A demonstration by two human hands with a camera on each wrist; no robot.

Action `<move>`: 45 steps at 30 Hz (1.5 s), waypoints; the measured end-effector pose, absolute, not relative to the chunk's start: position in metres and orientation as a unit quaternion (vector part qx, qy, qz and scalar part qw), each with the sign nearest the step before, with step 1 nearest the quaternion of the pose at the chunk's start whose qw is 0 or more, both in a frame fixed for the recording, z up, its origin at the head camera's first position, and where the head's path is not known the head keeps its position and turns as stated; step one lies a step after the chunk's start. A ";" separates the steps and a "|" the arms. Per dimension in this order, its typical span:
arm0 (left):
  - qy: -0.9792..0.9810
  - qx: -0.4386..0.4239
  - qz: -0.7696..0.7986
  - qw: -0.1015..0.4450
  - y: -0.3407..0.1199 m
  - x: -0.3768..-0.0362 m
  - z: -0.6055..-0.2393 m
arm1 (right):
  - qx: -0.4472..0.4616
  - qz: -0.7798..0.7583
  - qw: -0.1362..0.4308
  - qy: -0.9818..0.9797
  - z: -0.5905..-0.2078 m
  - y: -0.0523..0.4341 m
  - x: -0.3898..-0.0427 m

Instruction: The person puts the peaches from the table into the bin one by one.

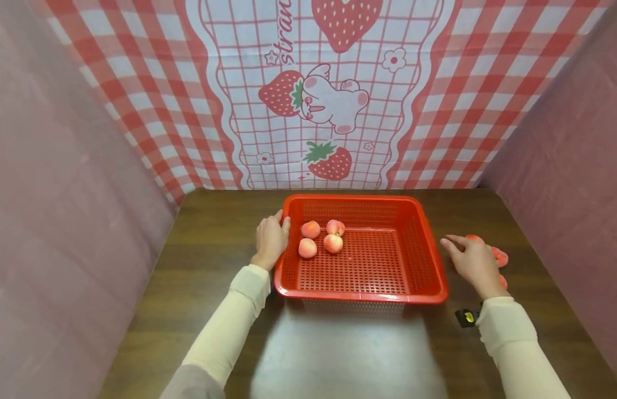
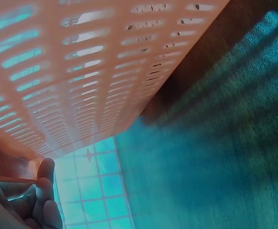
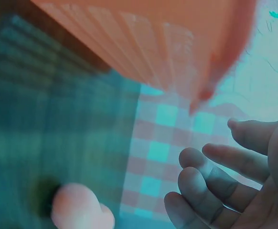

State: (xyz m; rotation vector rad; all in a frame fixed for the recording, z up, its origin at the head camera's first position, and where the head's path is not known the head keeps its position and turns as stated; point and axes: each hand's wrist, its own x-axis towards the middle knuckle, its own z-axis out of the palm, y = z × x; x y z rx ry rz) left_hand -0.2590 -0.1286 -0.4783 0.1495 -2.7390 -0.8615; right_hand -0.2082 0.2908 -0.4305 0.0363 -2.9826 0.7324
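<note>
A red plastic basket (image 1: 360,298) with perforated sides stands on the table, and several pinkish peaches (image 1: 307,248) lie in its left half. At its left rim my left hand (image 1: 271,239) grips the edge; in the left wrist view the fingers (image 2: 45,183) curl round the rim beside the slotted wall. Beyond the basket's right side my right hand (image 1: 475,266) hovers with loosely bent fingers and nothing in them. Several more peaches (image 1: 500,257) lie just right of that hand, partly hidden behind it. One peach (image 3: 77,207) shows below the hand in the right wrist view.
The dark wooden table (image 1: 198,260) runs back to a red-and-white checked cloth (image 1: 158,100) printed with strawberries. Pinkish curtains (image 1: 59,221) hang on both sides. A small black device (image 1: 467,317) with a yellow mark sits at the right wrist.
</note>
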 end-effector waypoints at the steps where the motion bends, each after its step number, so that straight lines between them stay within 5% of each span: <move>1: -0.944 0.054 -0.297 0.136 -0.128 -0.260 -0.479 | 0.007 0.239 0.037 -0.970 -0.428 0.293 -0.209; 17: -0.944 0.060 -0.294 0.140 -0.131 -0.259 -0.480 | -0.059 0.214 0.004 -0.975 -0.405 0.347 -0.219; 45: -0.942 0.047 -0.301 0.139 -0.126 -0.252 -0.479 | -0.068 0.103 -0.230 -0.965 -0.427 0.393 -0.197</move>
